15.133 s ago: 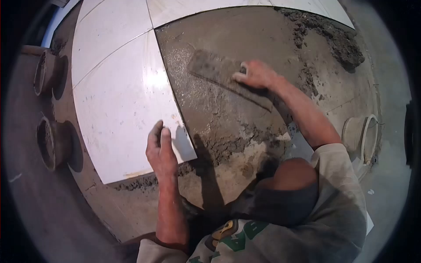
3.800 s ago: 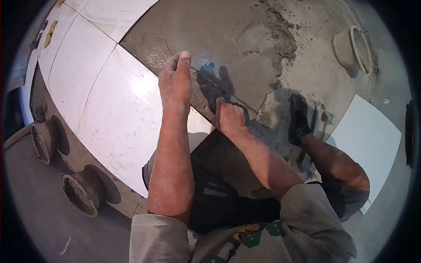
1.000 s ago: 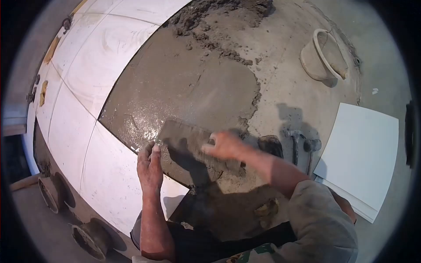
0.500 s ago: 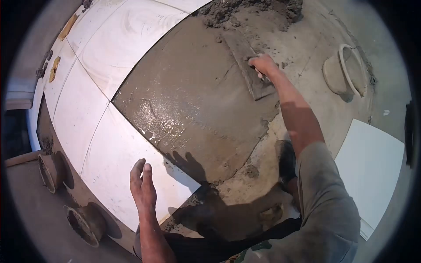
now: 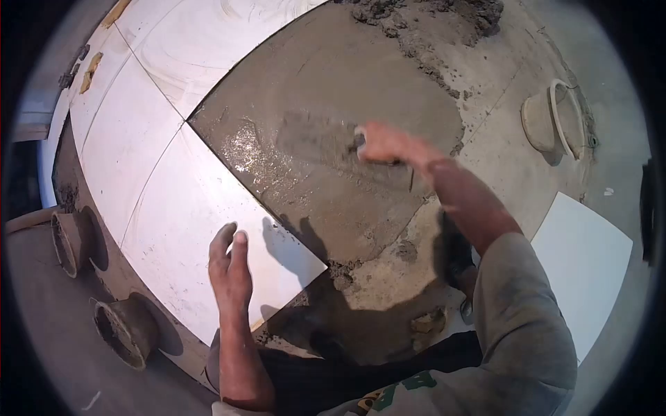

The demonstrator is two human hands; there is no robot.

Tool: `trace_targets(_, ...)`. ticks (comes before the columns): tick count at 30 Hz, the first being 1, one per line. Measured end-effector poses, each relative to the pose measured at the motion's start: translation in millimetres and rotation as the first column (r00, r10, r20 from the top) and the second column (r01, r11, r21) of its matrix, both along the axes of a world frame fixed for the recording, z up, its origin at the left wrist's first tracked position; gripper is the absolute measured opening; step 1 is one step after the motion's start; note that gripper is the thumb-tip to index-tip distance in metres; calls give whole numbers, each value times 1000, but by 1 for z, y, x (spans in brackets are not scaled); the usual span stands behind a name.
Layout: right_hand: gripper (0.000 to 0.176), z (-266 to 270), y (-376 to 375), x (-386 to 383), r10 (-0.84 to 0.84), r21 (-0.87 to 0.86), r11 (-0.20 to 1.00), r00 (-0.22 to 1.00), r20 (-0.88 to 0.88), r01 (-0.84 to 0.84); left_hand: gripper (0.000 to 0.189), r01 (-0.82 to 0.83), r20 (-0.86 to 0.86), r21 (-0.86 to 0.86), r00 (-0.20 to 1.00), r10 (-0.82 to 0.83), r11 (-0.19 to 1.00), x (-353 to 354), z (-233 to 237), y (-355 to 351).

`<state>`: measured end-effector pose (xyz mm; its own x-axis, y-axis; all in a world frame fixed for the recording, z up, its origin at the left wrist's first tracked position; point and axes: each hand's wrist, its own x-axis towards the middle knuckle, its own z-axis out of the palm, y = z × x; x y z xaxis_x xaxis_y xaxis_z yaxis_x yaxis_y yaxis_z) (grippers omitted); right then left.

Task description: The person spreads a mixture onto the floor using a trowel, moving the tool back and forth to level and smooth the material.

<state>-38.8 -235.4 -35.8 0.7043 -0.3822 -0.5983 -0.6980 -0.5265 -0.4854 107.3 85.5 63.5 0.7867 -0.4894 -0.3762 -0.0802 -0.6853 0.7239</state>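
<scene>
My right hand [image 5: 387,144] is closed round the handle of a long plastering trowel [image 5: 309,139], both blurred by motion. The blade lies over a bed of wet grey mortar [image 5: 326,62], whose left part glistens. My left hand [image 5: 231,274] hovers over the corner of a laid white floor tile [image 5: 173,222], empty, with its thumb apart from slightly bent fingers. Its shadow falls on the tile and the mortar's edge.
A heap of mortar [image 5: 458,17] sits at the far end. Dirty bowls stand around: one bowl [image 5: 538,121] at right, another bowl [image 5: 142,329] and a third bowl [image 5: 82,239] at left. White tiles [image 5: 586,267] lie stacked at right. My shoe [image 5: 454,253] is near the mortar.
My right hand has swept the trowel left and toward me across the mortar, turning the blade more sideways. My left hand stays open over the tile. The view has shifted slightly.
</scene>
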Motion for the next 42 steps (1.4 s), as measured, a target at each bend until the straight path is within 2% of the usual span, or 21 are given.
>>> trace_targets(2,38,-12,25,-24,89,-37,995,996,21,-88,47,63,13,-27,998,-62,998,-3,-1,-12)
trace_targets(4,35,7,54,-44,61,31,998,996,-60,-59,46,98,-17,-88,995,-100,991,-10,-2,-25)
trace_targets(9,32,11,110,-106,92,72,993,995,-41,-89,47,223,3,-169,974,-226,960,-24,0,-52)
trace_targets(13,40,16,140,-150,90,4,996,991,-103,-90,49,168,-109,-295,972,-208,941,-19,-20,-63)
trace_targets(15,43,25,136,-172,97,-15,995,986,-139,-100,49,133,-109,-259,980,-166,957,-14,-25,-65)
trace_targets(17,48,35,122,-185,-137,7,990,986,-94,138,49,127,-117,-237,980,-158,963,-15,-18,-64)
trace_targets(19,46,18,98,-195,-321,-216,918,943,83,332,49,138,-121,-239,978,-171,961,-19,-5,-64)
trace_targets(20,46,1,76,-206,-168,-340,923,983,68,182,50,154,-111,-254,976,-187,955,-21,-2,-63)
trace_targets(21,47,-70,45,-237,3,-606,796,1000,-12,-10,50,155,-116,-230,976,-185,961,-21,-6,-61)
trace_targets(22,50,-33,34,-212,-355,-367,853,928,113,371,50,156,-113,-216,977,-183,964,-19,-10,-60)
trace_targets(23,52,11,27,-183,-682,-84,716,720,131,693,50,157,-104,-212,978,-181,965,-18,-11,-59)
trace_targets(24,52,5,26,-175,-683,-76,716,718,129,694,51,145,-119,-199,978,-171,969,-19,-7,-58)
trace_targets(26,55,-5,25,-160,-874,102,483,473,109,869,51,142,-98,-195,982,-163,971,-16,-7,-56)
trace_targets(27,55,-4,33,-149,-871,108,490,481,100,865,52,139,-82,-191,984,-157,972,-13,-9,-53)
trace_targets(30,55,-7,61,-119,-644,92,758,763,-52,646,51,111,-98,-169,987,-129,979,-7,-8,-48)
trace_targets(31,55,-3,76,-111,-640,98,759,765,-65,643,51,105,-110,-180,986,-126,978,-7,-8,-45)
trace_targets(34,53,12,118,-108,-383,-74,922,922,-61,379,50,80,-120,-176,988,-102,981,-4,-10,-43)
trace_targets(37,51,29,155,-119,-244,-21,970,961,-130,244,49,50,-125,-195,989,-75,980,2,-13,-43)
trace_targets(39,54,5,184,-148,-169,-51,985,976,-140,163,48,61,-108,-208,991,-85,976,3,-12,-43)
trace_targets(40,54,15,191,-157,-164,27,985,974,-156,171,48,10,-152,-278,987,-54,961,3,-19,-43)
trace_targets(42,54,23,186,-170,-131,99,984,977,-167,149,48,-4,-139,-250,990,-32,968,7,-18,-44)
